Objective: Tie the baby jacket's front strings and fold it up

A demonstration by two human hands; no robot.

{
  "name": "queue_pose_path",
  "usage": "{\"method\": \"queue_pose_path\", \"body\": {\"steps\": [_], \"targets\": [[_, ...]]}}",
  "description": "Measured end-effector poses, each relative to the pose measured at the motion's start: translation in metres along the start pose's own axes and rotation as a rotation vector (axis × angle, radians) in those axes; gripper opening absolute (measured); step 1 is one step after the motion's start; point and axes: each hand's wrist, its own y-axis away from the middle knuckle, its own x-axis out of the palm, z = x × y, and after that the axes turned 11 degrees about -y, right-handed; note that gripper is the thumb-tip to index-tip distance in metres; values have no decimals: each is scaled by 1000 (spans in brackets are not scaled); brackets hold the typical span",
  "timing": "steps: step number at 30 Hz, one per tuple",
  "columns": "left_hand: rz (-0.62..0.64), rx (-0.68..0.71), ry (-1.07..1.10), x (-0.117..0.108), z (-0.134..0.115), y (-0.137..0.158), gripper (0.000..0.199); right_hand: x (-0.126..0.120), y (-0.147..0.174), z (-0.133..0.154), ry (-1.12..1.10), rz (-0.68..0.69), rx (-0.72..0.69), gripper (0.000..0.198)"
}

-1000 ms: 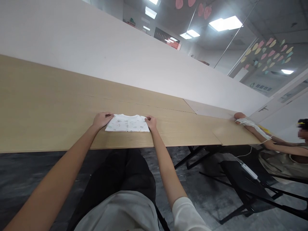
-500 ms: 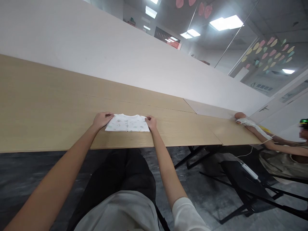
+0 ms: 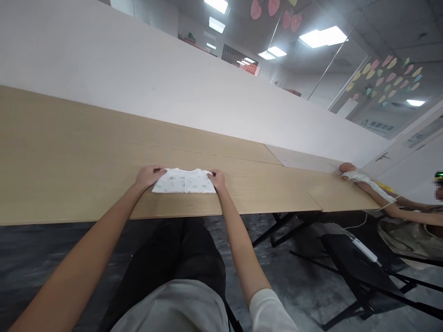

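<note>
The folded white garment [image 3: 183,182] is held flat on the worktop [image 3: 263,189] between the left hand [image 3: 148,176] and right hand [image 3: 217,179], one upper corner seemingly clamped in each grip, with surface extended outward beyond both and the near edge close below.

Garment [image 3: 176,185] underside hidden (co-worker [image 3: 403,236] cut off, right).

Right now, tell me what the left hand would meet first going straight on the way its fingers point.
The folded white garment, which the left hand touches at one edge; whether it would push or skim over the garment is unclear.
</note>
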Motion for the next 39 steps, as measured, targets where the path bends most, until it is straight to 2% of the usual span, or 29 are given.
{"method": "queue_pose_path", "body": {"steps": [4, 7, 11, 13, 15, 19, 21, 23, 27, 31, 35, 37, 39], "targets": [[-4, -22, 72, -3, -3, -2, 39, -9, -3, 4, -71, 41, 16, 16], [-56, -12, 217, -16, -12, -9, 33, -29, -9, 17, -245, 55, 58, 10], [-218, 9, 341, -52, -43, -27, 30, -68, -25, 53, -588, 38, -11, 8], [-323, 70, 358, -75, -66, -36, 26, -89, -36, 76, -730, 43, -95, 9], [-446, 166, 354, -100, -90, -42, 22, -110, -46, 99, -806, 0, -169, 18], [-629, 353, 201, -143, -121, -42, 25, -151, -57, 132, -739, -62, -260, 24], [-627, 440, 29, -157, -123, -38, 32, -165, -57, 138, -607, -71, -289, 21], [-550, 462, -152, -161, -117, -33, 41, -171, -54, 137, -414, -73, -290, 18], [-341, 351, -439, -144, -95, -27, 48, -159, -48, 117, 146, -15, -260, 26], [-125, 221, -543, -98, -65, -32, 38, -120, -43, 89, 623, 126, -192, 39], [86, 118, -473, -54, -30, -35, 33, -81, -39, 59, 789, 285, -152, 41], [133, 114, -520, -44, -13, -35, 35, -72, -37, 45, 797, 355, -124, 35], [152, 114, -611, -44, 7, -36, 39, -72, -35, 32, 785, 378, -92, 33]]}}
